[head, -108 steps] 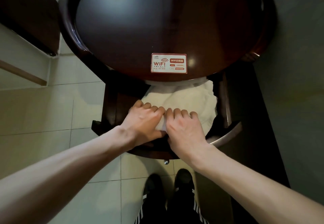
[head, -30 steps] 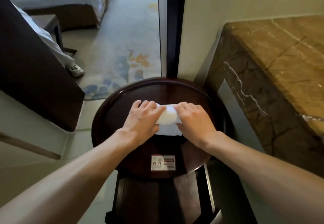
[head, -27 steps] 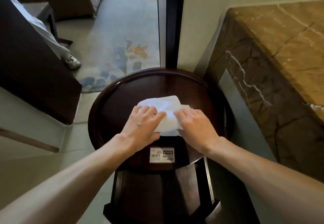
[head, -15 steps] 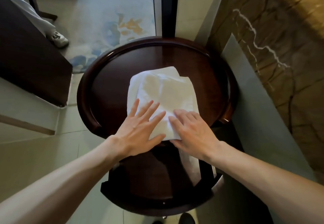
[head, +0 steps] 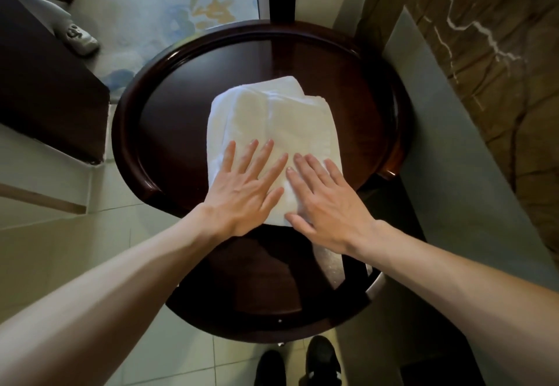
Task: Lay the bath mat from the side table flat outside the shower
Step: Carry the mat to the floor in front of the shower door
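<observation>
Round dark lacquered wooden side table (head: 375, 89) bears the folded white terry bath mat (head: 272, 119) under your flat, ungripping left hand (head: 245, 192) and right hand (head: 326, 201); carrying and laying remain.

No readable text anywhere in my view. The white sneaker (head: 79, 38) at top left has a dark mark on its side, too blurred to read. Nothing printed shows on the bath mat (head: 273, 131) or the side table (head: 169, 89).
</observation>
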Available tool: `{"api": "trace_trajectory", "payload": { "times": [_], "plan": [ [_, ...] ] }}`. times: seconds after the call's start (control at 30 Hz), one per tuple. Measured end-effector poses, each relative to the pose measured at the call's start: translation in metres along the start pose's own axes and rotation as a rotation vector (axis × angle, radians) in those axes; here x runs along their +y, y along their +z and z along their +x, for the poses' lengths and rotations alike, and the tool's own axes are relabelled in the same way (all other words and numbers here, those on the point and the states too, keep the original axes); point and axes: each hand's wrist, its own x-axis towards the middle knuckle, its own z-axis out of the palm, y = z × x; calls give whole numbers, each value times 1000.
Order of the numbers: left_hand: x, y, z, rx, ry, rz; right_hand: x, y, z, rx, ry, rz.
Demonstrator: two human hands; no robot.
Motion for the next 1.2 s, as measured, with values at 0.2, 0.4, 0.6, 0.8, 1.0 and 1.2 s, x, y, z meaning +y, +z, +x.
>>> {"api": "trace_trajectory", "payload": {
  "times": [0.2, 0.4, 0.6, 0.8, 1.0, 1.2],
  "plan": [
    [0, 3, 1, 20, -8, 5, -4, 0, -11, 29, -7, 13],
    [6, -5, -8, 26, -17, 34, -17, 3, -40, 50, -49, -4],
    [21, -3, -23, 1, 34, -29, -23, 13, -64, 52, -96, -22],
    [24, 6, -24, 18, -4, -29, -34, 31, -87, 25, -140, 1],
    [24, 12, -23, 39, -8, -35, -51, 60, -115, -49, -243, 26],
    [20, 15, -23, 47, -1, -88, -61, 83, -128, -91, -282, -3]
  ]
}}
